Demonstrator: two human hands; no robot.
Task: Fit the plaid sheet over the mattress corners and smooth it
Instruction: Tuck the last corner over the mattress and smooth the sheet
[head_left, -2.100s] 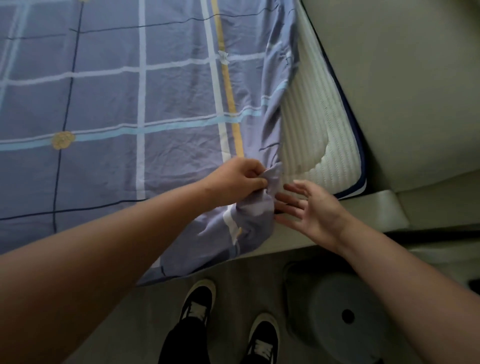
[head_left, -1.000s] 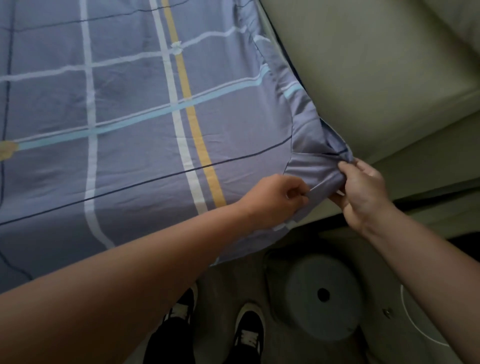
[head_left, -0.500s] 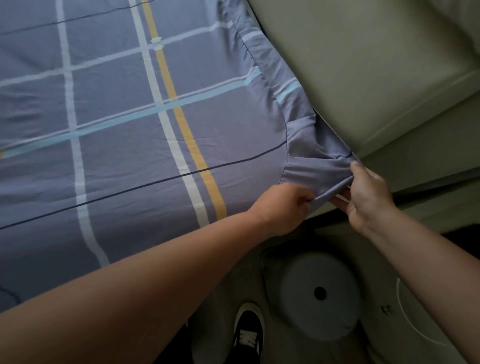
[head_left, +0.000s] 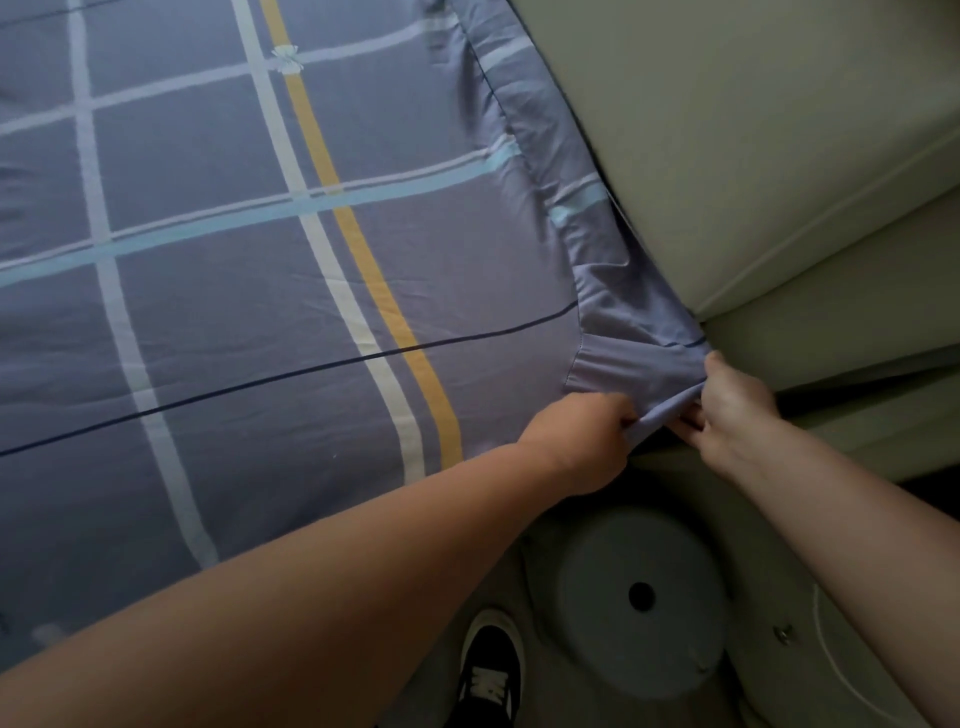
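A pale green padded cushion (head_left: 753, 130) with a piped seam fills the upper right of the frame. At the lower centre, a round grey stool (head_left: 613, 623) with a central hole stands on the dim grey floor (head_left: 426, 701).

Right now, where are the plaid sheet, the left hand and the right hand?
plaid sheet (head_left: 234, 312), head view, plain patch between the stripes.
left hand (head_left: 579, 441), head view, back of the hand.
right hand (head_left: 732, 410), head view, back of the hand.
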